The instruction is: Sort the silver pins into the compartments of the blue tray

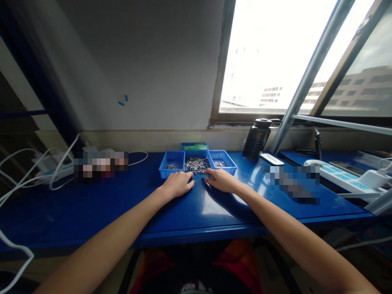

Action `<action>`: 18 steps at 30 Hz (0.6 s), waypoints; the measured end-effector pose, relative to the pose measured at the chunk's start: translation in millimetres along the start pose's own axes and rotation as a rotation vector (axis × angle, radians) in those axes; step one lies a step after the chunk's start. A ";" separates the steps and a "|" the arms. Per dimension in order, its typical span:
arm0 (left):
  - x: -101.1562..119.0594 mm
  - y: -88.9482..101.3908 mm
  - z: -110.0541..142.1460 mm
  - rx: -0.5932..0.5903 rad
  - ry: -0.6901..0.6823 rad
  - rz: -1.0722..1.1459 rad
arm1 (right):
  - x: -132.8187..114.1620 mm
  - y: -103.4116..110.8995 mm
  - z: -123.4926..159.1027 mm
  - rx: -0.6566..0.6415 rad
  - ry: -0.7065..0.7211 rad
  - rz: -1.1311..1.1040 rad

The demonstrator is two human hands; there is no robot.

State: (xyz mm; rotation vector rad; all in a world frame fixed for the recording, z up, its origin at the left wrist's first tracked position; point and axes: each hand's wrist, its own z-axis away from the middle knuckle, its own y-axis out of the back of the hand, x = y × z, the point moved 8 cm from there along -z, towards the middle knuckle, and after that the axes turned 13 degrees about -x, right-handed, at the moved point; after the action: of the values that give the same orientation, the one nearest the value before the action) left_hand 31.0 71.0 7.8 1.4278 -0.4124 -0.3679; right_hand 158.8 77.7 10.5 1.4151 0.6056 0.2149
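Observation:
A heap of small slim metal pins [197,164] lies between two blue plastic bins, some of it spilling toward me. My left hand [178,183] rests on the table at the heap's near left edge, its thumb apart from the bent fingers. On the other side, my right hand [222,180] reaches its fingertips to the heap's near right edge, with a gap between forefinger and thumb. A thin shiny sliver shows just below those fingers; whether they touch it is unclear. Fewer pins lie in the left bin [172,158] and the right bin [225,157].
Behind the heap stands another blue bin [194,144] with green stuff inside. A black bottle [257,139] and a white flat device [272,159] are to the right on the blue table [128,220]. Power strips [346,173] and white cables occupy both sides.

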 end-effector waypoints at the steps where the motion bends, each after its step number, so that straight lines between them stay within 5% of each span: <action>1: 0.4 0.1 0.1 0.000 -0.002 -0.001 | 3.2 -3.3 -1.2 -0.012 -0.024 0.005; 18: 1.5 1.2 0.4 0.009 -0.027 0.004 | 5.3 -5.4 -2.5 0.005 -0.045 0.100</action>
State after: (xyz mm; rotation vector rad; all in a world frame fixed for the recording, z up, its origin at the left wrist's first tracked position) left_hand 32.2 70.1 9.1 1.4322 -0.4395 -0.3822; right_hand 160.8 81.6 3.8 1.4531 0.4995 0.2603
